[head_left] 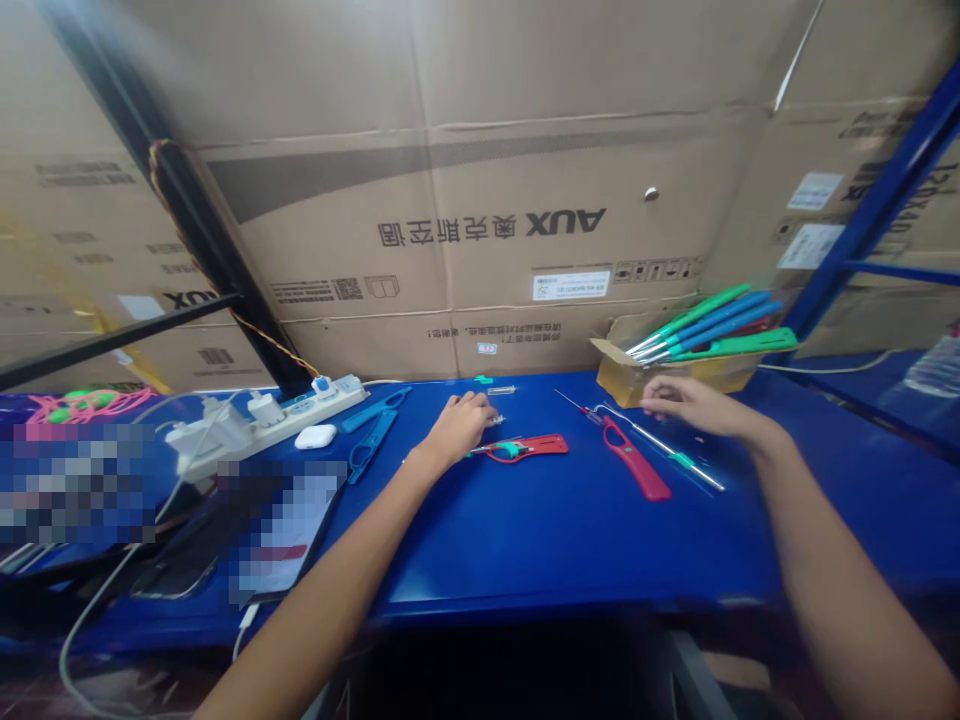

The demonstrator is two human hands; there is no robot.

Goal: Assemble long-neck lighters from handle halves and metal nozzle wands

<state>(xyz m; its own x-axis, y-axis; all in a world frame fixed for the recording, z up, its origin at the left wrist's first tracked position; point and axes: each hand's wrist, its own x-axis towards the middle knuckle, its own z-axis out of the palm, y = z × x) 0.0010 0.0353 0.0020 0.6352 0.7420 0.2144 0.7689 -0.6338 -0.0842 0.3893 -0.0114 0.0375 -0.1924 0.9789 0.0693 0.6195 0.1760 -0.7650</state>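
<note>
Cardboard panels (487,60) with upside-down AUX lettering stood behind our blue table (525,550). Against them, near the table's back edge, we had a small clear piece (499,420) right at the fingertips of our left hand (461,425). That hand was curled downward, its fingers close together, and we could not tell whether it gripped the piece, as the view there was small and a little blurred. Just in front of it lay a red casing (546,444) with a green part (514,450) on it. Behind, we saw a clear tube (502,390) and a small green piece (484,379).

To the right lay a red handle (636,460), and beside it a thin metal rod (652,440) with a green fitting (684,461). Our right hand (694,405) hovered in front of an open yellow box (619,375), fingers loosely bent; we could not tell whether they held anything. Green and blue handles (705,325) leaned in the box.

Farther left we had two blue casings (373,445), a white case (315,437), a power strip (281,430) with plugs in it, and a pixelated tablet (289,540).
</note>
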